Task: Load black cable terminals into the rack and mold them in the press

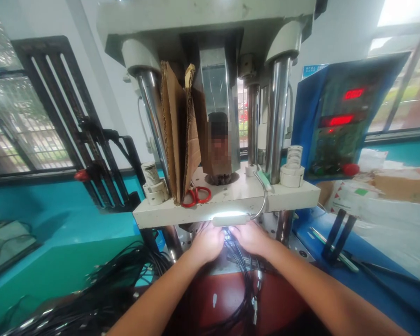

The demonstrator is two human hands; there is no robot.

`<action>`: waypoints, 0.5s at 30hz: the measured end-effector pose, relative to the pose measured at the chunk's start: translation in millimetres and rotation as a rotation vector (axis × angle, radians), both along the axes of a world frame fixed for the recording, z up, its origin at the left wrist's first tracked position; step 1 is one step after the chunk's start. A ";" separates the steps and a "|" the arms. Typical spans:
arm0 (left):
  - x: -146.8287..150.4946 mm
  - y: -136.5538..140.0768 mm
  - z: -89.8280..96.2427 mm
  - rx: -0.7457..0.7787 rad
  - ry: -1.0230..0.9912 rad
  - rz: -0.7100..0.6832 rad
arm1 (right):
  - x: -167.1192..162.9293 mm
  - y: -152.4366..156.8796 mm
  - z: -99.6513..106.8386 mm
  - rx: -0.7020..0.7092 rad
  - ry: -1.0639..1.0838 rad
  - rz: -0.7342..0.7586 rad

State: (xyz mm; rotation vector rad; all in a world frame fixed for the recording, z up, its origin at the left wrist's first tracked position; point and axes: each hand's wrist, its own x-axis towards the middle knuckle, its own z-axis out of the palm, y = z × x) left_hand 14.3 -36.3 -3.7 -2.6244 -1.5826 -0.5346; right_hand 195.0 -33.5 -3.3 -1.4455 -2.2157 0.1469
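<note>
Under the front edge of the press's white plate (290,200), my left hand (208,241) and my right hand (251,238) are close together, fingers closed around the upper ends of several black cables (245,275). A small lit lamp (231,220) at the plate's edge hides part of the fingertips. From between my hands the cables hang down in a bundle over a dark red surface (220,291). Shiny metal connectors (255,303) show along the bundle. What the fingertips touch deeper in the press is hidden.
Red-handled scissors (196,196) and folded cardboard (177,135) sit on the plate between steel columns (279,116). A heap of black cables (115,280) lies at left. On the right are a blue control box (310,121), a pen (318,234) and plastic-wrapped packages (388,224).
</note>
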 end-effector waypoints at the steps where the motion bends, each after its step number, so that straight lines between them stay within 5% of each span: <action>1: 0.8 1.8 -2.0 -0.002 -0.002 0.009 | -1.1 1.0 -0.9 -0.002 -0.007 -0.002; 15: 11.1 4.6 -10.1 -0.051 -0.073 0.139 | -2.3 8.4 -0.9 0.023 -0.086 0.048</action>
